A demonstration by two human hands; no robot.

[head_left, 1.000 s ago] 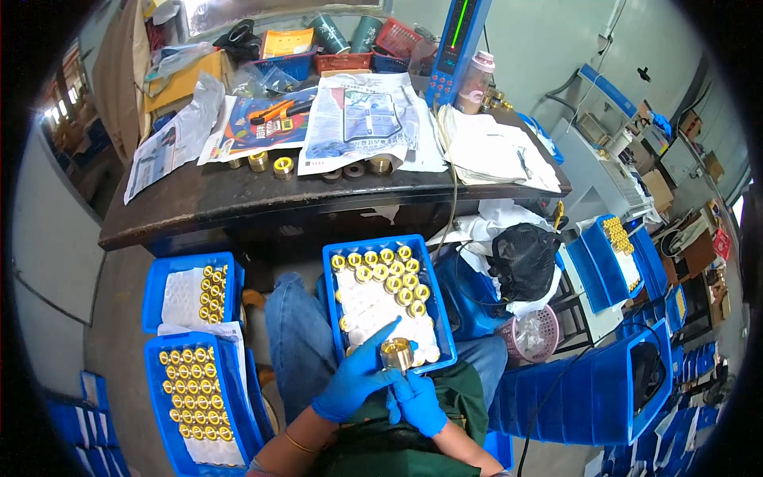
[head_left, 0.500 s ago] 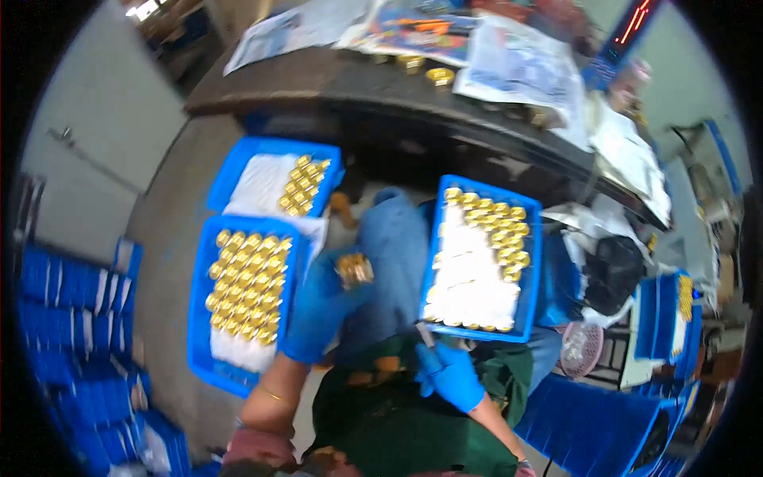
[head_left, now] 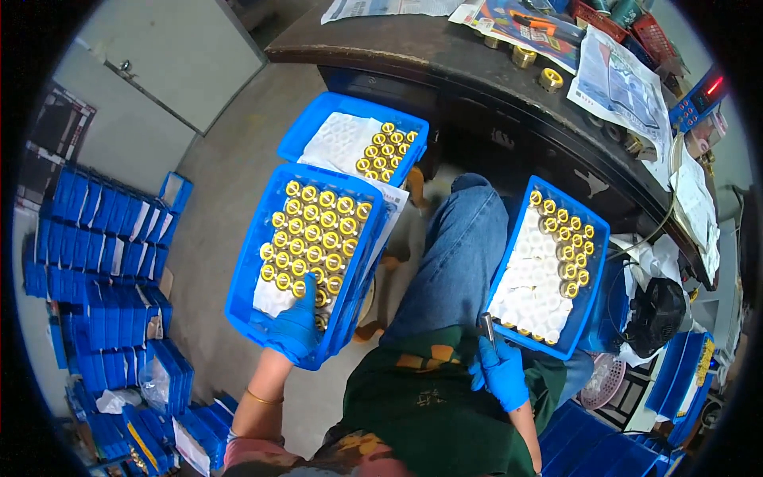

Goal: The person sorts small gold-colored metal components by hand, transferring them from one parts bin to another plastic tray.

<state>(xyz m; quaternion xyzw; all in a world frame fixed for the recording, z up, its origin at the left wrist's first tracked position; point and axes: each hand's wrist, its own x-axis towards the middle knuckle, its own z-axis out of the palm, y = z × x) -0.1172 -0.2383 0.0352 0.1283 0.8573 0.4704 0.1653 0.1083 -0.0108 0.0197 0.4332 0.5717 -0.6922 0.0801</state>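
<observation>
My left hand (head_left: 296,324), in a blue glove, is down at the near end of the left blue tray (head_left: 242,290). One finger stretches along a short line of brass ring fittings (head_left: 321,299) that it grips; its other fingers are largely hidden. Rows of the same gold-coloured fittings (head_left: 315,236) stand on a white liner in that tray. Over my lap, my gloved right hand (head_left: 502,377) is closed around a slim metal tool (head_left: 487,324), tip upward. Just beyond it, the right blue tray (head_left: 584,318) holds fittings (head_left: 565,253) along its far and right sides, with bare white liner (head_left: 528,278) between.
Behind the left tray sits another blue tray (head_left: 318,119), partly filled with fittings. A dark workbench (head_left: 397,48) spans the back, bearing newspapers (head_left: 620,83), orange-handled pliers (head_left: 544,25) and loose fittings (head_left: 550,79). Stacked blue trays (head_left: 119,262) line the left; a pink basket (head_left: 604,378) stands right.
My left hand, carrying several fittings above my leg, has lowered into the left tray. My right hand still holds the metal tool. The whole view has shifted, with the trays appearing farther right.
</observation>
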